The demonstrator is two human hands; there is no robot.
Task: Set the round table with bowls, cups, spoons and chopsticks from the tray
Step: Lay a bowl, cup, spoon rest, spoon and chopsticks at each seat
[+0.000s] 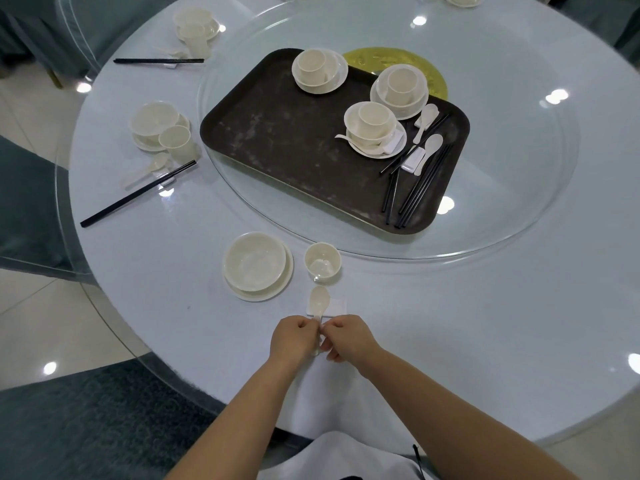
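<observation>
1. Pale, glossy round table (519, 323), with a glass turntable (519, 216) at its middle carrying one dark tray (277, 150).
2. On the tray I count three stacks, each a cup in a bowl on a plate: one at the far edge (319, 71), one at the far right corner (401, 90), one just nearer me (372, 128). One spoon lies on that nearest plate.
3. Along the tray's right edge lie black chopsticks (419, 188) in a loose bundle; I cannot count them surely. With them are two loose spoons (429, 147) and white rests.
4. At the table's left edge are two laid places: the nearer one (157, 128) and the farther one (195, 26), each with bowl, cup, spoon and one pair of chopsticks on a rest.
5. At the near edge, before me, one bowl (255, 266) sits on its plate, with one cup (322, 260) just to its right.
6. Below the cup, one white spoon (318, 301) lies with its scoop on a small white rest (334, 304), handle pointing at me.
7. My left hand (294, 337) and right hand (348, 337) meet at that handle; the fingers of both are curled in and pinch it from either side.
</observation>
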